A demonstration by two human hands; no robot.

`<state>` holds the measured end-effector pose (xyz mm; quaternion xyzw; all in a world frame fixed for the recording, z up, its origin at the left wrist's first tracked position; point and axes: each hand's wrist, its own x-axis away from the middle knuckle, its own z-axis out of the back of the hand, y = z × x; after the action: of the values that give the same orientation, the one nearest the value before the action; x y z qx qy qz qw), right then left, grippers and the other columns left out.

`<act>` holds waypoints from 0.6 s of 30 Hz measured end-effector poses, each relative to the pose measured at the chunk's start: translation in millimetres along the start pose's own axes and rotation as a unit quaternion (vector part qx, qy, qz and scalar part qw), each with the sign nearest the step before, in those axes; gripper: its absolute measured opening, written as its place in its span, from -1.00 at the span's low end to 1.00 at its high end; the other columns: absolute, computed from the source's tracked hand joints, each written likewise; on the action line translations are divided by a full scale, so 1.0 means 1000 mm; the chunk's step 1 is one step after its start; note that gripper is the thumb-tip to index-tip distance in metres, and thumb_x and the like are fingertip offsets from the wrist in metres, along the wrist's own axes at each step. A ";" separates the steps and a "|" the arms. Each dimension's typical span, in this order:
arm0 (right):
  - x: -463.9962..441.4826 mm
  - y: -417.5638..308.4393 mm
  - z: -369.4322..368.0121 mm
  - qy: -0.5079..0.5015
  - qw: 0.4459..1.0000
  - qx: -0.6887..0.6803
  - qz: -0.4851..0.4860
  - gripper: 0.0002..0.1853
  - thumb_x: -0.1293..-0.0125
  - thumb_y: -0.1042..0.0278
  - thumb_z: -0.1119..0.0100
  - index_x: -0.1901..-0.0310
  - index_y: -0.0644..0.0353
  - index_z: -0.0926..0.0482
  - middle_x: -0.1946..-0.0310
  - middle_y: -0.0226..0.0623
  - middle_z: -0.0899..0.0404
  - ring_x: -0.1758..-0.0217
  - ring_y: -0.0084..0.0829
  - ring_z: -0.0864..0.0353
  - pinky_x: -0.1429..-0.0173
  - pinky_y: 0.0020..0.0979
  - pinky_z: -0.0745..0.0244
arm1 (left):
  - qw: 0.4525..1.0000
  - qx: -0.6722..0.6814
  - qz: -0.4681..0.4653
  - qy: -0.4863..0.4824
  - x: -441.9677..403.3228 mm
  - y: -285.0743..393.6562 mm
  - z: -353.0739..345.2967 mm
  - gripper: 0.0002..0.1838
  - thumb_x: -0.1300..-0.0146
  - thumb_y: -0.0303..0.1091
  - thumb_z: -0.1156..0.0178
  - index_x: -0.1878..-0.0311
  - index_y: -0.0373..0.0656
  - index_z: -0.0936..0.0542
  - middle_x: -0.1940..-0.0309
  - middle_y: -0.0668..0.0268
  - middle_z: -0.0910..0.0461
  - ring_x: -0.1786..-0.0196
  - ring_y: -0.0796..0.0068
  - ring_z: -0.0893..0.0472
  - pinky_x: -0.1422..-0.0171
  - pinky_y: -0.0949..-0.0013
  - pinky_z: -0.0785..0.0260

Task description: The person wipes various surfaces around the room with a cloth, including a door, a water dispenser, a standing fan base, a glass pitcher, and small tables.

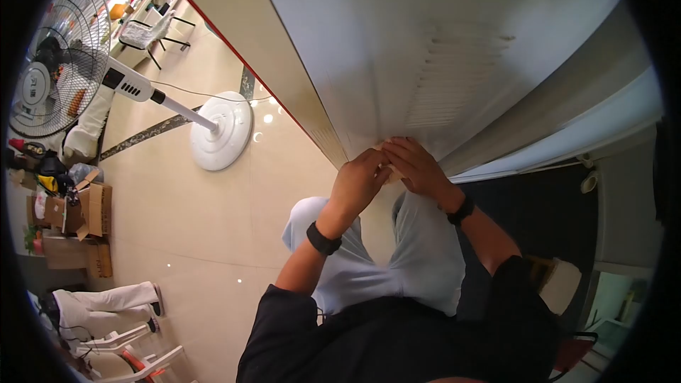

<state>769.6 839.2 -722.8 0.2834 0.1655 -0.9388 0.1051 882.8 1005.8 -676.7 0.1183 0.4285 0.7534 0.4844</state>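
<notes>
My left hand (355,183) and my right hand (420,169) meet in front of me, above my knees. The fingers of both are bent and pressed together around something small and pale, mostly hidden by them. Right beyond the fingertips rises a tall white panel (369,42) with a row of louvre slots (457,74). Whether my fingers touch its lower part I cannot tell. Each wrist wears a black band.
To the left stands a white pedestal fan (221,131) on the tiled floor (213,227), its cable trailing. Cardboard boxes (93,209) and a person in pale trousers (106,305) are farther left. A chair (149,32) stands at upper left, a pale seat (560,287) at right.
</notes>
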 end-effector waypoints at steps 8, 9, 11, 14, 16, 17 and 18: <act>-0.059 -0.072 0.107 0.009 0.988 -0.114 -0.099 -0.33 -0.02 0.74 -0.12 -0.28 0.25 -0.48 -0.32 -0.13 -0.42 -0.47 -0.04 -0.32 -0.49 -0.04 -0.33 | 0.997 0.062 -0.032 -0.019 0.000 0.096 0.079 -0.79 -0.20 -0.41 -0.35 0.11 -0.15 -0.62 0.18 0.22 -0.67 0.38 0.21 -0.70 0.28 0.26 -0.55; -0.070 -0.083 0.123 -0.005 0.986 -0.130 -0.104 -0.33 -0.01 0.74 -0.13 -0.27 0.25 -0.49 -0.32 -0.12 -0.41 -0.48 -0.03 -0.32 -0.49 -0.04 -0.34 | 0.997 0.069 -0.020 -0.023 0.001 0.110 0.092 -0.78 -0.19 -0.40 -0.36 0.10 -0.15 -0.62 0.18 0.22 -0.67 0.38 0.21 -0.70 0.28 0.27 -0.55; -0.093 -0.106 0.157 -0.032 0.979 -0.161 -0.118 -0.31 0.02 0.75 -0.13 -0.27 0.24 -0.49 -0.33 -0.10 -0.40 -0.48 -0.01 -0.31 -0.49 -0.05 -0.34 | 0.996 0.082 0.003 -0.034 0.003 0.140 0.119 -0.76 -0.18 -0.38 -0.37 0.09 -0.15 -0.61 0.18 0.22 -0.67 0.39 0.22 -0.69 0.29 0.27 -0.55; -0.143 -0.133 0.210 0.002 0.975 -0.188 -0.117 -0.37 -0.03 0.72 -0.15 -0.24 0.16 -0.54 -0.32 -0.09 -0.40 -0.47 0.04 -0.32 -0.45 -0.04 -0.39 | 0.993 0.118 0.010 0.011 -0.002 0.199 0.162 -0.67 -0.11 -0.43 -0.44 0.06 -0.18 -0.61 0.13 0.20 -0.66 0.32 0.20 -0.72 0.19 0.26 -0.59; -0.182 -0.148 0.249 0.032 0.981 -0.166 -0.098 -0.43 -0.08 0.68 -0.18 -0.20 0.13 -0.57 -0.31 -0.10 -0.41 -0.45 0.06 -0.34 -0.41 -0.03 -0.42 | 0.992 0.113 -0.011 0.053 -0.013 0.244 0.200 -0.62 -0.06 -0.47 -0.47 0.02 -0.19 -0.61 0.07 0.18 -0.65 0.20 0.18 -0.72 0.10 0.26 -0.60; -0.205 -0.156 0.275 0.042 0.984 -0.145 -0.089 -0.47 -0.12 0.65 -0.20 -0.18 0.12 -0.59 -0.30 -0.10 -0.41 -0.43 0.08 -0.36 -0.39 -0.02 -0.44 | 0.992 0.092 -0.037 0.077 -0.019 0.270 0.222 -0.58 -0.04 -0.49 -0.49 0.00 -0.20 -0.61 0.03 0.16 -0.64 0.12 0.17 -0.71 0.04 0.26 -0.60; -0.227 -0.165 0.298 0.054 0.987 -0.125 -0.082 -0.51 -0.15 0.63 -0.21 -0.16 0.11 -0.61 -0.29 -0.11 -0.42 -0.41 0.09 -0.38 -0.37 -0.02 -0.46 | 0.991 0.071 -0.063 0.099 -0.024 0.292 0.241 -0.54 -0.02 -0.50 -0.50 -0.02 -0.21 -0.60 -0.01 0.14 -0.63 0.04 0.16 -0.70 -0.01 0.25 -0.60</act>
<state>759.0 904.2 -318.5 0.3036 0.3093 -0.8996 0.0534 854.5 1066.2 -302.8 0.0502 0.5331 0.6974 0.4763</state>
